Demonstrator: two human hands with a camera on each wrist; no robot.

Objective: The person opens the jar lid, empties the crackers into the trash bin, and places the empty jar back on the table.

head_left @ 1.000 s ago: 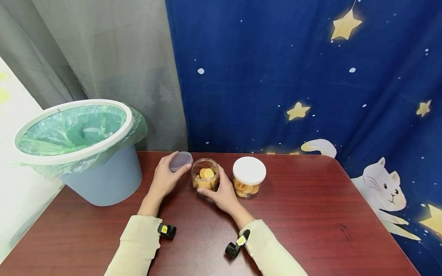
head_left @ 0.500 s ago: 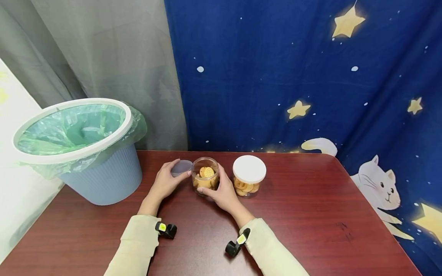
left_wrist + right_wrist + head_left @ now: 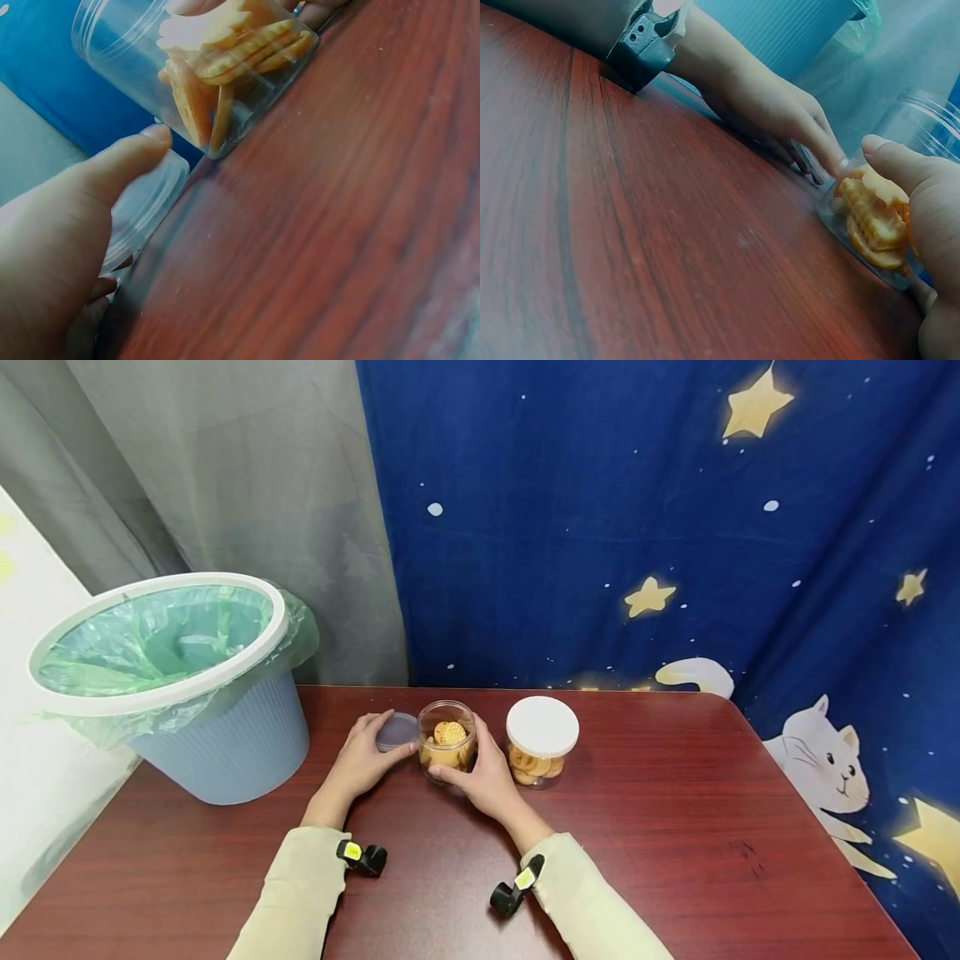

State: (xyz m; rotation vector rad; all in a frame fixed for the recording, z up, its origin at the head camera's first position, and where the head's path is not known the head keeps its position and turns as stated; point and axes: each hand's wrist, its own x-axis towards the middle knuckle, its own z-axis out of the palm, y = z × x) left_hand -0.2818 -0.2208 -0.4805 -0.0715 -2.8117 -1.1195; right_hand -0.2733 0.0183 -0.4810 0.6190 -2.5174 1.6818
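My right hand (image 3: 486, 783) grips a clear round jar (image 3: 425, 727), its thumb in front and its fingers round the far right side. Ridged golden cookies (image 3: 450, 733) lie inside the uncovered jar, also close up in the left wrist view. Just left of it, a clear round lid (image 3: 396, 731) lies low at the tabletop. My left hand (image 3: 363, 760) holds this lid between the thumb at its near edge and fingers at its far left edge. In the left wrist view the thumb (image 3: 127, 165) overlaps the lid (image 3: 154, 199); the other fingers are mostly hidden.
A second jar of ring-shaped cookies (image 3: 534, 766) with a white lid (image 3: 542, 725) stands right of my right hand. A blue trash bin (image 3: 232, 743) with a green liner stands at the left. Curtains (image 3: 525, 568) hang behind the reddish-brown table (image 3: 675, 827).
My left hand has lowered the clear lid toward the tabletop and brought it slightly nearer. My right hand has kept its grip on the cookie jar, which stays in place.
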